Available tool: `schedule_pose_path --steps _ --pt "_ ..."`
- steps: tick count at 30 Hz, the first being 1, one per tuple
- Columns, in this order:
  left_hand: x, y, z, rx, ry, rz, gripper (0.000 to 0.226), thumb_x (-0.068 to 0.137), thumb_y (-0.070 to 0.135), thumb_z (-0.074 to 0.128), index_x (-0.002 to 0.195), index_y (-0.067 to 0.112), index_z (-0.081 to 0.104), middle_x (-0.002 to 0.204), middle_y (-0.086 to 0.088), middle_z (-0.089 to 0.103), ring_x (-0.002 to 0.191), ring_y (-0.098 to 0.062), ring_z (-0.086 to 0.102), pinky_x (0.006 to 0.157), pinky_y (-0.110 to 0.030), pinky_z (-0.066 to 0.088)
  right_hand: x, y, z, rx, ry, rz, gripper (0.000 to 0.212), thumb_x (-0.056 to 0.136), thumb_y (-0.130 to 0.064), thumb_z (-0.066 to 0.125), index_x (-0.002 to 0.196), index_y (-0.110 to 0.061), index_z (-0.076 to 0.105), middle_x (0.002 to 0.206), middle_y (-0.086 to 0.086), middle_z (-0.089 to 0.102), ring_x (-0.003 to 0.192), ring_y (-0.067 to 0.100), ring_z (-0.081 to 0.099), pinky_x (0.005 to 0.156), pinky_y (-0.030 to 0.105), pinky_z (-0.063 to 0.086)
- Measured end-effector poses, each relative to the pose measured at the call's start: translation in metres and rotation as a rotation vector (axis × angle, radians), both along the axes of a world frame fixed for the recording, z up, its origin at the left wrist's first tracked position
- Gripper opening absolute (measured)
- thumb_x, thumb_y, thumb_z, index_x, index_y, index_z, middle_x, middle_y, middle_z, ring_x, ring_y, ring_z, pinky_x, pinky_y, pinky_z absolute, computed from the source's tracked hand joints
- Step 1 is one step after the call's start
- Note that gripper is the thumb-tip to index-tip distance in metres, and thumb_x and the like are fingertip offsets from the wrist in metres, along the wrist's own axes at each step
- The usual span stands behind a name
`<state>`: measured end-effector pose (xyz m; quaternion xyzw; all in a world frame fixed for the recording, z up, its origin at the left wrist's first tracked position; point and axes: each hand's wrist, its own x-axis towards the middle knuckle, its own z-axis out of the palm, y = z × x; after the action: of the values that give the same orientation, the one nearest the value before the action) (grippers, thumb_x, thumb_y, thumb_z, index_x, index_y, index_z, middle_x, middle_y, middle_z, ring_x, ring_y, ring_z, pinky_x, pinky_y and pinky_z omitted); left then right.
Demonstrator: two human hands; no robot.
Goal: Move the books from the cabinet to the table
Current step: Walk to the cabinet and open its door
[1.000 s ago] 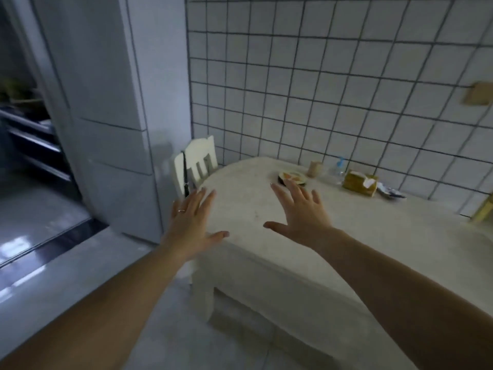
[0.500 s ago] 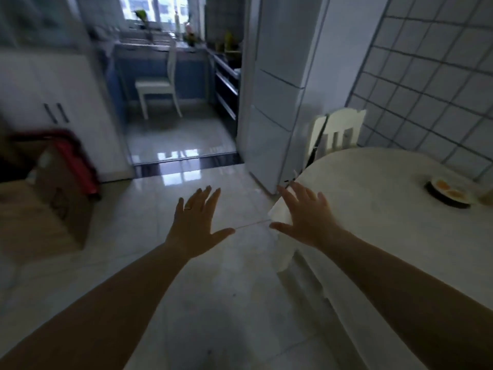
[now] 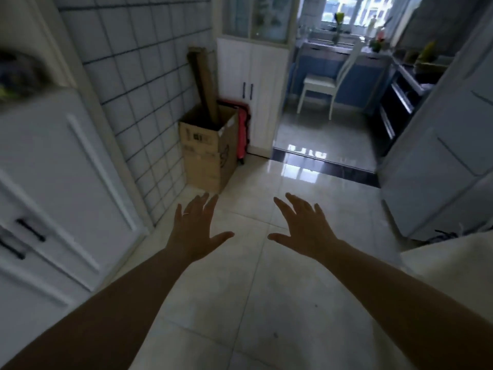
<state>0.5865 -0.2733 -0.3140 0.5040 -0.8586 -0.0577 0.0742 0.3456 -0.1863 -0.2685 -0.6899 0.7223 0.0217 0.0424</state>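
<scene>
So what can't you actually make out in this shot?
- Books: none visible in the head view; the white panelled cabinet at the left has its doors shut.
- Pale table: only a corner shows, cut by the right edge.
- Open brown cardboard box: contents hidden by its walls, except a tall board.
- Dark object atop the cabinet: blurred.
- Red item: mostly behind the box.

Single head view, angled forward and down over floor [image 3: 266, 289]; cabinet [image 3: 53, 182] near left, kitchen doorway far right.

Open cardboard box [image 3: 210, 148] against tiled wall [image 3: 138, 76], red suitcase [image 3: 243, 124] beside it; white chair [image 3: 326, 84] beyond
</scene>
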Motion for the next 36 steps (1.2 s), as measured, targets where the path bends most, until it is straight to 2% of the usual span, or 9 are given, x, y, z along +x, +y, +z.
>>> schedule_pose_path --steps 3,7,9,13,16,18,26,31,36 --pt "0.08 -0.006 0.0 -0.01 -0.005 0.115 0.116 0.055 0.091 -0.006 0.15 0.024 -0.004 0.161 -0.003 0.007 0.148 -0.022 0.006 0.117 -0.051 0.005 0.07 -0.036 -0.006 0.004 -0.012 0.118 0.091 0.081 -0.07 0.041 0.149 -0.026 0.001 0.159 0.006 0.002 0.146 0.024 0.007 0.116 0.054 0.012" --pt "0.178 -0.009 -0.002 0.003 -0.007 0.262 0.119 0.052 0.092 -0.011 0.15 0.025 -0.005 0.161 -0.004 0.007 0.148 -0.022 0.007 0.117 -0.051 0.006 0.161 -0.078 -0.014 -0.019 0.005 0.265 0.091 0.079 -0.074 0.037 0.149 -0.026 0.001 0.159 0.007 0.007 0.145 0.025 0.012 0.115 0.053 0.015" --pt "0.22 -0.01 -0.002 0.015 -0.009 0.321 0.119 0.053 0.094 -0.007 0.15 0.025 -0.005 0.161 -0.003 0.005 0.148 -0.022 0.005 0.117 -0.05 0.004 0.203 -0.095 -0.015 -0.024 -0.002 0.326 0.091 0.08 -0.074 0.036 0.149 -0.026 0.001 0.158 0.007 0.007 0.145 0.025 0.013 0.115 0.054 0.017" --pt "0.303 -0.005 0.0 0.009 0.015 0.448 0.1 0.075 0.08 0.032 0.151 0.024 -0.004 0.161 -0.003 0.004 0.148 -0.021 0.004 0.119 -0.05 0.004 0.288 -0.126 -0.018 -0.029 -0.037 0.467 0.091 0.079 -0.074 0.036 0.149 -0.026 0.004 0.158 0.007 0.01 0.145 0.025 0.012 0.114 0.054 0.019" --pt "0.35 0.0 -0.001 0.005 0.004 0.532 0.106 0.068 0.086 0.023 0.15 0.025 -0.004 0.161 -0.003 0.006 0.148 -0.022 0.005 0.117 -0.05 0.004 0.34 -0.142 -0.02 -0.032 -0.042 0.541 0.091 0.078 -0.074 0.037 0.149 -0.027 0.004 0.158 0.006 0.01 0.145 0.025 0.013 0.115 0.053 0.018" --pt "0.376 0.004 -0.003 0.01 0.0 0.589 0.107 0.064 0.086 0.015 0.15 0.025 -0.004 0.161 -0.003 0.007 0.148 -0.022 0.005 0.117 -0.05 0.004 0.37 -0.15 -0.02 -0.025 -0.047 0.586 0.089 0.08 -0.071 0.041 0.148 -0.028 0.004 0.158 0.005 0.008 0.145 0.025 0.013 0.115 0.053 0.015" --pt "0.446 0.016 -0.007 0.022 0.028 0.794 0.104 0.067 0.084 0.022 0.15 0.026 -0.004 0.161 -0.003 0.005 0.148 -0.023 0.002 0.118 -0.051 0.002 0.475 -0.187 -0.02 0.035 -0.082 0.833 0.089 0.081 -0.069 0.042 0.149 -0.029 0.001 0.159 0.001 0.0 0.146 0.02 0.004 0.117 0.051 0.004" --pt "0.476 -0.015 0.005 -0.032 0.026 0.885 0.103 0.068 0.083 0.02 0.15 0.025 -0.005 0.161 -0.002 0.003 0.148 -0.022 -0.001 0.119 -0.048 -0.001 0.527 -0.238 -0.016 -0.014 -0.07 0.963 0.088 0.081 -0.07 0.04 0.149 -0.028 0.003 0.159 0.002 0.003 0.146 0.021 0.007 0.116 0.052 0.007" --pt "0.496 -0.07 0.027 -0.079 -0.004 0.908 0.094 0.083 0.07 0.036 0.15 0.021 -0.008 0.161 -0.003 -0.004 0.147 -0.021 -0.008 0.12 -0.044 -0.002 0.566 -0.304 -0.003 -0.079 -0.072 1.051 0.087 0.082 -0.069 0.041 0.149 -0.023 0.007 0.159 0.003 0.007 0.146 0.021 0.008 0.116 0.051 0.012"
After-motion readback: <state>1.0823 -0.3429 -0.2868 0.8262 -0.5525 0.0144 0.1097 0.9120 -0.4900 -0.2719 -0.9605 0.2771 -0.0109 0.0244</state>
